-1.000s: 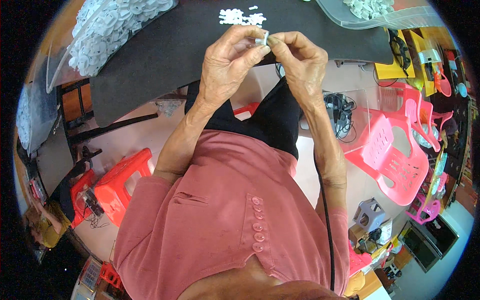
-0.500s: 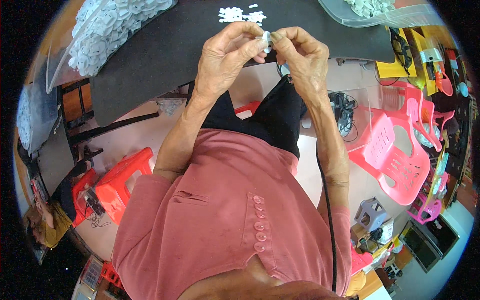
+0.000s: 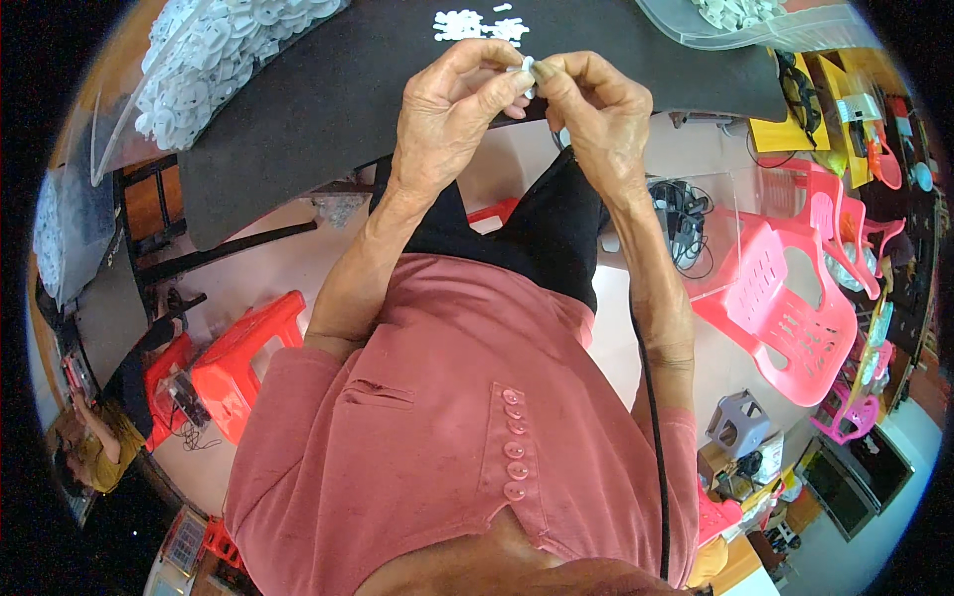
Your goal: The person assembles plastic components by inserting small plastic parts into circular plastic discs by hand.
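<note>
"Starting at the left, what are you seeing?"

"A clear tub (image 3: 111,139) is sitting on the dark table (image 3: 298,114), holding a heap (image 3: 214,65) of flat white pieces, well apart from the hands."

"And going right?"

"A small white pile (image 3: 460,26) is lying on the table just beyond the left hand (image 3: 444,119). That hand is pinching a small white part (image 3: 529,65) between thumb and fingers."

"So where is the part lying?"

"Between the two hands, at their fingertips and near the table's close edge. Neither hand is clearly nearer; both are touching it."

"Which way is its long axis running?"

"Seemingly away from the chest, crossing the line from hand to hand. Fingers are hiding some of it, so I'm not calling that certain."

"The right hand (image 3: 603,109)?"

"Its thumb and forefinger are closing the other side, tips nearly meeting the left's. How firmly it is gripping, I cannot tell."

"Farther right?"

"Another clear tub (image 3: 686,40) is holding more white pieces (image 3: 737,12), well apart from that hand."
</note>
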Demonstrator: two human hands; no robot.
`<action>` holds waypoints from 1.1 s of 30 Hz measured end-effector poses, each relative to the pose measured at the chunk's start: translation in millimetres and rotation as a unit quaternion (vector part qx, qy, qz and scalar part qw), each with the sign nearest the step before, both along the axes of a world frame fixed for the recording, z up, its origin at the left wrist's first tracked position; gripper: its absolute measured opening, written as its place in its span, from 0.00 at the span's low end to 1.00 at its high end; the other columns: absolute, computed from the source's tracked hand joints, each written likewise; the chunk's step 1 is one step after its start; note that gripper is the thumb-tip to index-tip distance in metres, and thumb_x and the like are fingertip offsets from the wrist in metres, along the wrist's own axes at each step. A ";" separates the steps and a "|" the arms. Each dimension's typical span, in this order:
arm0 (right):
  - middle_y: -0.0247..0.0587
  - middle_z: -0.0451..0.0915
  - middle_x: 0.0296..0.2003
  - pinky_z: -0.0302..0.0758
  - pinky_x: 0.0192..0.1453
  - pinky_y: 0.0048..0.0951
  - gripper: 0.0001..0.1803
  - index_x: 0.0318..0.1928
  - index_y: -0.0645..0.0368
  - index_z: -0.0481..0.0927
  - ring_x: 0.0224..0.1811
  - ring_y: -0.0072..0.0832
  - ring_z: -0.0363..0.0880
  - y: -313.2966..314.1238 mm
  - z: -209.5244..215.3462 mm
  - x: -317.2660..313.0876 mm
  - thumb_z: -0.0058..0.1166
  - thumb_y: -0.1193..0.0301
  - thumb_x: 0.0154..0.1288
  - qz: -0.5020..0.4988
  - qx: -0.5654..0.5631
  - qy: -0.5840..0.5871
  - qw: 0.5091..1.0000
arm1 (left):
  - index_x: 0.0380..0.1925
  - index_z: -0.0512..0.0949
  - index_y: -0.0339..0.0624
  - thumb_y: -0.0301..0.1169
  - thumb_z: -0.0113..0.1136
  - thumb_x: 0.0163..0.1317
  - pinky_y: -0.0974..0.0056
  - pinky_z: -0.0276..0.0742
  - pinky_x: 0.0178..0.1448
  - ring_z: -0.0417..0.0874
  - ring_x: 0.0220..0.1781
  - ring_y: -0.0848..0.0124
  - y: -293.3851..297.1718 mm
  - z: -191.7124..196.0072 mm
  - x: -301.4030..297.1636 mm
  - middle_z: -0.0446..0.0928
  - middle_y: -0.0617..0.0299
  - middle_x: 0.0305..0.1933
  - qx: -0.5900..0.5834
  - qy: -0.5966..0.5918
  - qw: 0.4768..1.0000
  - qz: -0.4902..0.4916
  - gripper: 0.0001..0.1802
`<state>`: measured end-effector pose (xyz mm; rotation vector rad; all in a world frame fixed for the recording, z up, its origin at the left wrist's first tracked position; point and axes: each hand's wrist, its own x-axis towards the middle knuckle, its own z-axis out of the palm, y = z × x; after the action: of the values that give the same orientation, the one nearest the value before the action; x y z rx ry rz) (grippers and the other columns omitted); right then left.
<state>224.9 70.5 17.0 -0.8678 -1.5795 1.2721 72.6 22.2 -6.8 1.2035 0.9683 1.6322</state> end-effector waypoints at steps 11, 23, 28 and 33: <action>0.28 0.75 0.19 0.65 0.23 0.16 0.10 0.33 0.61 0.83 0.19 0.12 0.68 3.2 -0.4 3.8 0.59 0.67 0.67 0.019 -0.028 0.003 0.999 | 0.46 0.77 0.37 0.26 0.61 0.65 0.69 0.85 0.39 0.83 0.36 0.73 0.0 3.9 -0.7 0.79 0.61 0.39 -0.006 -0.011 1.000 -0.016 0.11; 0.24 0.73 0.19 0.64 0.23 0.15 0.11 0.31 0.62 0.81 0.20 0.09 0.67 0.5 0.3 -2.0 0.58 0.68 0.67 -0.006 0.021 -0.039 0.999 | 0.45 0.78 0.37 0.27 0.62 0.64 0.69 0.85 0.40 0.83 0.37 0.74 -0.4 2.8 3.2 0.80 0.61 0.39 0.008 0.035 0.999 0.019 0.11; 0.27 0.74 0.19 0.63 0.21 0.16 0.13 0.32 0.62 0.80 0.18 0.12 0.68 3.8 -1.8 1.5 0.58 0.64 0.68 0.012 -0.038 0.015 0.999 | 0.45 0.78 0.37 0.28 0.61 0.64 0.68 0.85 0.40 0.84 0.36 0.74 0.3 4.3 0.4 0.80 0.61 0.37 -0.009 -0.018 1.000 -0.009 0.11; 0.29 0.75 0.19 0.63 0.20 0.17 0.15 0.32 0.62 0.81 0.17 0.14 0.68 3.5 -2.9 4.1 0.57 0.62 0.69 0.014 -0.050 0.037 0.998 | 0.45 0.78 0.38 0.29 0.61 0.65 0.68 0.85 0.41 0.84 0.36 0.73 -0.1 5.5 -2.9 0.80 0.60 0.37 -0.021 -0.012 1.000 -0.017 0.11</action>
<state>229.0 74.1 14.1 -0.8537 -1.4834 1.3978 69.6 22.0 -1.3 1.1633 0.9574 1.5877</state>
